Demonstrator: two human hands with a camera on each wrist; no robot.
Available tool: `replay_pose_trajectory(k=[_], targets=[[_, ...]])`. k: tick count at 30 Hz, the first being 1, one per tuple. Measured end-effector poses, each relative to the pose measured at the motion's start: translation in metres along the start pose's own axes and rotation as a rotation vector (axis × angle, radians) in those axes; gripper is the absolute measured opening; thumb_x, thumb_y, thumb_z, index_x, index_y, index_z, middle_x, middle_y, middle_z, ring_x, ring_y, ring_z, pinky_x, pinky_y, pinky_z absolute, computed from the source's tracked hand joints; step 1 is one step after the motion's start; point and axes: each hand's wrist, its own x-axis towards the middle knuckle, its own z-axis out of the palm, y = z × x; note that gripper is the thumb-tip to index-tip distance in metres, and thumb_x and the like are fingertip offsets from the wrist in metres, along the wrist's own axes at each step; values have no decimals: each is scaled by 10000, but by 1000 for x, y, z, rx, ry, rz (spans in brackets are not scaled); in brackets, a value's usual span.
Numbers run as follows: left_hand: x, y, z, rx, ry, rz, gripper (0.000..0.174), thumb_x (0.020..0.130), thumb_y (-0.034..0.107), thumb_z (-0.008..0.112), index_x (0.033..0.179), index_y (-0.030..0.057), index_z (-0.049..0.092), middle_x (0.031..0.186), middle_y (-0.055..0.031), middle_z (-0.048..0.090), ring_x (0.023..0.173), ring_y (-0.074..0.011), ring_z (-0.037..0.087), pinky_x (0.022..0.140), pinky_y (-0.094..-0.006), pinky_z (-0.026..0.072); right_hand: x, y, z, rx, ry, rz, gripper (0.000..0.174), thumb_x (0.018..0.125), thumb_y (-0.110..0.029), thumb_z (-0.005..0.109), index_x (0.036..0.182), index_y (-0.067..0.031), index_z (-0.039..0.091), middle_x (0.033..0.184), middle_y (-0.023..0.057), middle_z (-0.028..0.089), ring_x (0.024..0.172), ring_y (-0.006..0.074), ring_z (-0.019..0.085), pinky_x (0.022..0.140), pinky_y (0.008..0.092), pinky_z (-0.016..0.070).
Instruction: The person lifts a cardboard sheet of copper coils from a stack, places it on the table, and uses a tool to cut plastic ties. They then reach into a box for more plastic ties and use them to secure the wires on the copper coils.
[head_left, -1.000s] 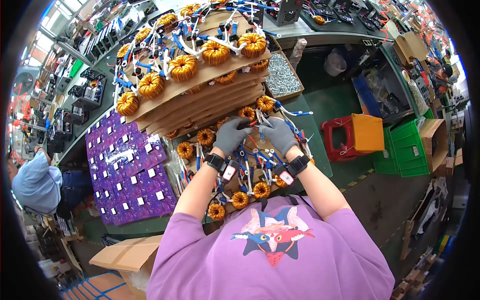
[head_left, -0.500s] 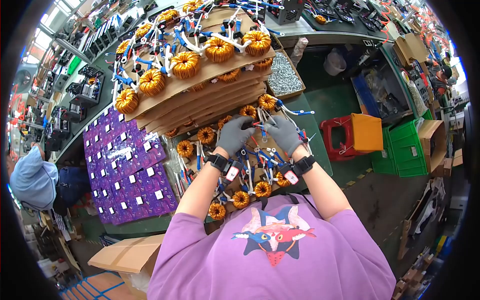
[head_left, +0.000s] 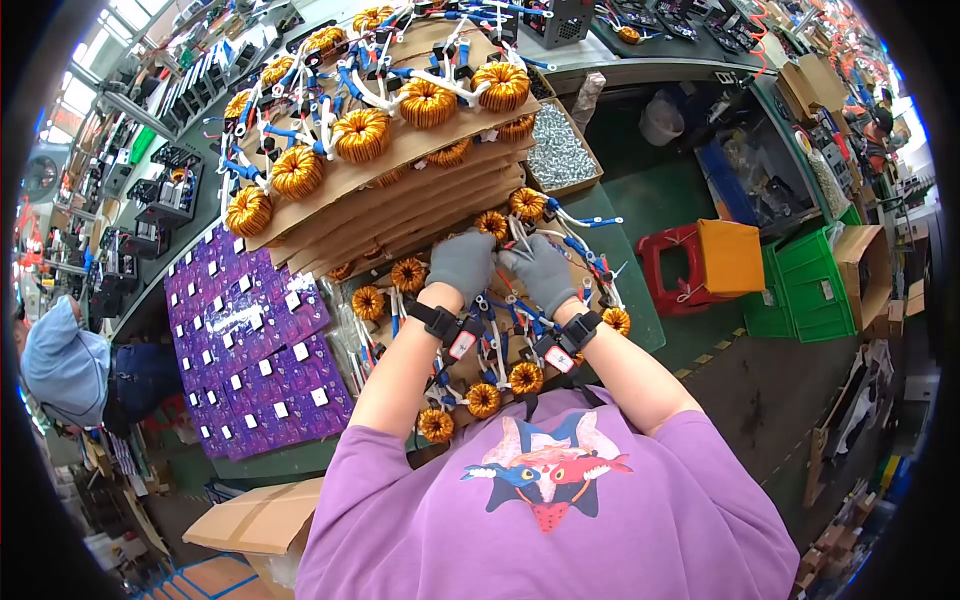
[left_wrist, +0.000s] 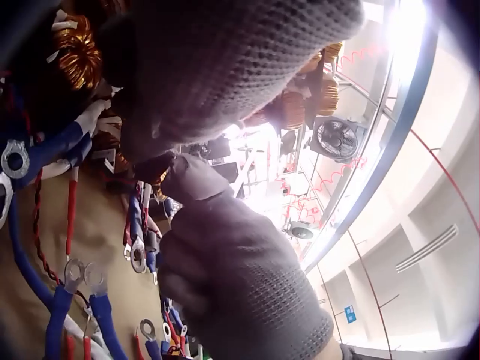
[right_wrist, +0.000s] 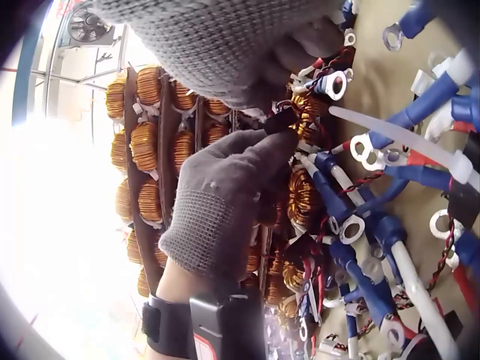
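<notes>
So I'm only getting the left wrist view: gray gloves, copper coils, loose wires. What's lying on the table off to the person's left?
Observer: Purple sheets dotted with white squares, spread beside a stack of cardboard.
Visitor: Pretty! And over on the right, past the table?
Observer: A red stool, with a green crate farther to the right.
Visitor: Does the right wrist camera catch anything near the gloves that I'm missing?
Observer: Yes, a pale plastic strip stretching across the blue-and-white wires. I can't tell whether either hand is holding it.
</notes>
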Motion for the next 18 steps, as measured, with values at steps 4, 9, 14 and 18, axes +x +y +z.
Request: replay_pose_trajectory(k=[4,9,14,18], targets=[[-2,-5,4,-102,55,50,196,802,219,558,908,86,657,918,-133,625,857,-315,609,736,-428,483,5,1,7,-26,15,75,323,772,-282,719,908,-16,595,838,147,664,776,284,631,702,363,475],[-18,-16,7,-615,-42,62,216,805,237,568,876,45,636,831,-109,617,764,-229,608,676,-352,467,19,18,14,221,57,72,285,756,-242,746,849,-2,624,765,96,663,680,165,606,635,303,473],[-16,-13,-11,-891,-283,-136,228,830,250,571,863,25,587,763,-51,591,691,-139,556,637,-264,452,20,20,9,252,10,91,264,772,-238,726,874,-5,654,740,60,658,625,115,572,579,259,454],[-11,-35,9,-1505,-316,-31,188,853,204,560,908,27,593,855,-42,596,737,-90,548,650,-233,451,9,8,-9,637,-153,211,229,859,-225,599,953,-29,669,768,17,657,591,63,524,518,208,394]])
